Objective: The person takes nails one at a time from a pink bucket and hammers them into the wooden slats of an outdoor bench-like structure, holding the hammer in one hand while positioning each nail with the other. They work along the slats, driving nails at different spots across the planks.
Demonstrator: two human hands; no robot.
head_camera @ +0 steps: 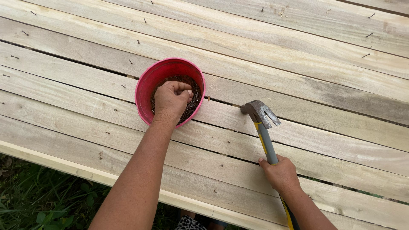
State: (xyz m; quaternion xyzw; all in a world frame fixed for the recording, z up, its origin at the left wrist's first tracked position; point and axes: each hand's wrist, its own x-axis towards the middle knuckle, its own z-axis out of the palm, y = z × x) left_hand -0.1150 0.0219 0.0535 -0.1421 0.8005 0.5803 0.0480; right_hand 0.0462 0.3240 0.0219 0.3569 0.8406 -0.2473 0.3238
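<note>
1. A pink bowl (pixel 147 87) is seen on the wooden planks (pixel 264 55), left of centre at about ten o'clock; a heap of dark nails (pixel 191 104) is held inside it.
2. The left hand (pixel 171 101) is lowered into the bowl, fingers curled down onto the nails in a pinch (whether any nail is actually caught between the fingertips cannot be told).
3. A claw hammer (pixel 260 123) is gripped by the right hand (pixel 280 173) at about five o'clock, the fingers being wrapped firmly round the grey and yellow handle.
4. The steel hammer head is pointed toward twelve o'clock and lies just above the planks, just beside the bowl at its three o'clock side.
5. Partly driven nails are seen standing in the boards at eleven and one o'clock.
6. Grass (pixel 38 200) is visible below the plank edge at seven o'clock.
</note>
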